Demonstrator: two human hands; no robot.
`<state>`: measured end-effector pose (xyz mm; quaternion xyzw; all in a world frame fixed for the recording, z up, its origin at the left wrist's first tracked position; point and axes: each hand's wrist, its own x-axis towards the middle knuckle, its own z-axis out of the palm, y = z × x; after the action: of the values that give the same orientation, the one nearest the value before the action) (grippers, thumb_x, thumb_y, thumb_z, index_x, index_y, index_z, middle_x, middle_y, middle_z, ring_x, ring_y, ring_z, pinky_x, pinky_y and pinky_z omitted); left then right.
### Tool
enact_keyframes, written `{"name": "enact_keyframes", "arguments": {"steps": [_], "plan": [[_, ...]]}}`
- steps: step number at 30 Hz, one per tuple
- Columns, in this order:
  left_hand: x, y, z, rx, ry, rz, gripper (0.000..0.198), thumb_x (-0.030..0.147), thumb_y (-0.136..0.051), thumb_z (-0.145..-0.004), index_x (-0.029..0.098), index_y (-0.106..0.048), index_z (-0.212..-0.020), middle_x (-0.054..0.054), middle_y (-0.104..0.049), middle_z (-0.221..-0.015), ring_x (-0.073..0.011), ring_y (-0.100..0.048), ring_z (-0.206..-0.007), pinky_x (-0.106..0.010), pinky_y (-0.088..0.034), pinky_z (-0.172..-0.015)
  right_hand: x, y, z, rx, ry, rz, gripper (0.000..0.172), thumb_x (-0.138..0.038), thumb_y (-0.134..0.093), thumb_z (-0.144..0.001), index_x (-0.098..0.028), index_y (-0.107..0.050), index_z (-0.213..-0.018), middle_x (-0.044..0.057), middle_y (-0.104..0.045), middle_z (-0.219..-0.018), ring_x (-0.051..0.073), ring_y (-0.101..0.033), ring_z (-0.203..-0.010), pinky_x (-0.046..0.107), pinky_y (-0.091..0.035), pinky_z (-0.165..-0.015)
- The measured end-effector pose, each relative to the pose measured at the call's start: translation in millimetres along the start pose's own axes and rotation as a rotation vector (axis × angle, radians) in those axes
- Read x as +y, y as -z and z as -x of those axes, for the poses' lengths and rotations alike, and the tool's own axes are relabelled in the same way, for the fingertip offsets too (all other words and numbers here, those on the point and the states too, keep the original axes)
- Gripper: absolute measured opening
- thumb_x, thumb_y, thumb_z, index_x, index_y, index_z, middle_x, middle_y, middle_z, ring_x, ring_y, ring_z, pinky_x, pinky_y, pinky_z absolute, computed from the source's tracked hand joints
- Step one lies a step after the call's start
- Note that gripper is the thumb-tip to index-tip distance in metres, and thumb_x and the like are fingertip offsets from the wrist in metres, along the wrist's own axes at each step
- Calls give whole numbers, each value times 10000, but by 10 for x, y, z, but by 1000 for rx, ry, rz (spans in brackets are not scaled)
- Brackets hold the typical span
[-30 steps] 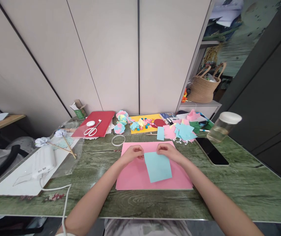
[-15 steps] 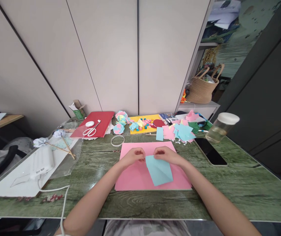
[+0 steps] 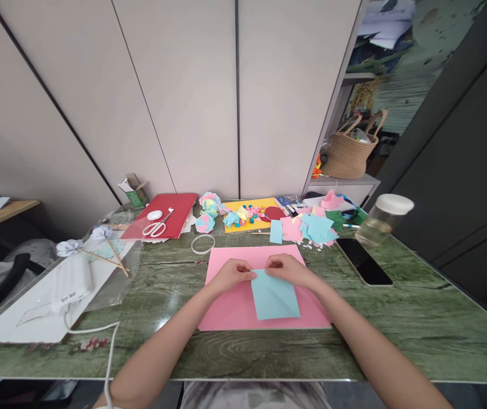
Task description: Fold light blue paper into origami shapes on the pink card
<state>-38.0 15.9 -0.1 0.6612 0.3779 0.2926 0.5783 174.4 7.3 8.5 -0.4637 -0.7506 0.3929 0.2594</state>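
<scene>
A square sheet of light blue paper (image 3: 275, 296) with faint creases lies or hovers over pink sheets (image 3: 230, 309) on the table. My left hand (image 3: 237, 274) pinches its upper left corner between thumb and fingers. On the top edge, a little to the right, my right hand (image 3: 286, 268) also grips the paper with thumb and fingertips. The blue sheet's upper right part is covered by that hand. Just beyond the pink sheets are a white ring (image 3: 203, 244) and a small blue paper piece (image 3: 276, 232).
Scissors (image 3: 156, 228) lie on a red folder (image 3: 175, 207) at back left. Paper balls (image 3: 205, 222), beads on yellow paper (image 3: 252, 209) and paper scraps (image 3: 317, 228) line the back. A phone (image 3: 365, 262) and a lidded jar (image 3: 382, 221) are right; a corded white device (image 3: 73, 281) is left.
My left fingers have come onto the blue paper's upper left corner, where they were just beside it. The sheet has straightened and lies flatter; my right hand keeps its grip.
</scene>
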Motion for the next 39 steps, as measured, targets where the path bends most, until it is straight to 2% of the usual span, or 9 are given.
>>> {"name": "enact_keyframes", "arguments": {"steps": [11,23,31,39], "plan": [[-72,-24,8,-11,-25,-205,193,324,-665,-638,135,-675,-669,-7,-615,-604,-120,-498,-554,-224,-356,-536,-163,-121,80,-20,47,95,135,-196,-494,-717,-194,-628,-726,-6,-625,-703,137,-539,-653,240,-366,-585],[32,-46,35,-37,-128,-214,235,340,-578,-738,134,-608,-629,18,-534,-599,-103,-453,-589,-202,-340,-560,-221,-140,63,-29,48,34,95,-207,-493,-706,-181,-574,-662,-26,-551,-647,118,-480,-626,221,-329,-563],[61,160,-18,0,-128,-168,246,364,-588,-739,126,-601,-679,-9,-562,-632,-117,-510,-596,-219,-401,-580,-170,-3,35,-13,16,-8,88,-190,-482,-680,-178,-562,-644,-28,-529,-637,116,-458,-614,221,-322,-556],[57,378,-48,51,-122,-152,278,397,-585,-736,124,-614,-697,-20,-572,-682,-116,-513,-631,-225,-408,-611,-106,87,14,-1,-21,-42,99,-197,-466,-666,-176,-559,-638,-15,-558,-637,132,-518,-643,227,-374,-599]]}}
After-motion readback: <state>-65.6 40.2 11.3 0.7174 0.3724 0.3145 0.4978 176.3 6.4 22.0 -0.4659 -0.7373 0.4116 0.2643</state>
